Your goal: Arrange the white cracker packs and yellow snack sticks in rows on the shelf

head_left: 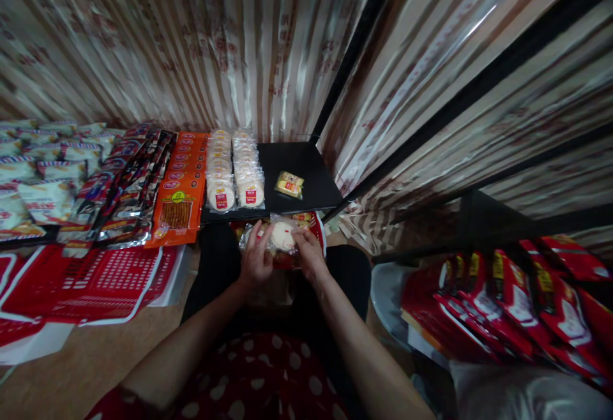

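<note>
Between my hands, over a red basket (320, 228) on my lap, is a clear packet with a round white rice cracker (283, 236). My right hand (310, 253) grips the packet's right edge with thumb and fingers. My left hand (256, 259) is closed at its left side, with more clear wrapper showing beside the fingers. Other small packets lie in the basket, partly hidden by my hands. Just beyond, on a black shelf (306, 152), stand two rows of rice cracker packets (220, 193), (250, 190) and one small yellow packet (289, 185).
Left along the shelf lie orange snack bags (176, 206), dark shiny bags (129, 209) and white snack bags (48, 200). Red baskets (96, 279) sit below them. Red bags (522, 292) fill a lower place at right. Black shelf posts (354, 56) slant before a striped curtain (191, 43).
</note>
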Motion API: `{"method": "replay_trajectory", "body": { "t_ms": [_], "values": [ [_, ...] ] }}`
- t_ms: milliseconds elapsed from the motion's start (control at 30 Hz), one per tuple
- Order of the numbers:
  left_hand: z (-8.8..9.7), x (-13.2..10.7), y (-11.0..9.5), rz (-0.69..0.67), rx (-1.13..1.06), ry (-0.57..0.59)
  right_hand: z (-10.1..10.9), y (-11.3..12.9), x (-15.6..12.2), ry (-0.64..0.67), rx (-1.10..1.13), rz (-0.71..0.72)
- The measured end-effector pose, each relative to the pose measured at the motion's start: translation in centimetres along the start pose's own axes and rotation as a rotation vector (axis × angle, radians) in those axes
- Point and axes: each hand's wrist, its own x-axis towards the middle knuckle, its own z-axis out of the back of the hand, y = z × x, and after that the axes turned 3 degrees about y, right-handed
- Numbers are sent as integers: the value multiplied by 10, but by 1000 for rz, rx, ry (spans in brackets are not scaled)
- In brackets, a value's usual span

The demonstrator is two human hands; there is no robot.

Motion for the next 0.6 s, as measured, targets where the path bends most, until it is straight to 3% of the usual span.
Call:
{"method": "replay_trajectory", "body": {
  "t_ms": [133, 333, 467, 600],
  "values": [
    [12, -1, 4, -3, 12, 20, -8, 14, -16, 60, -95, -86],
    [34, 7, 5, 33, -111, 7, -12, 33, -27, 265, -203, -152],
    [47, 16, 1, 270, -452, -23, -16, 34, -27, 348, -197, -124],
    [53, 23, -7, 505, -891, -93, -20, 29, -29, 389, -253, 14]
  ]
}}
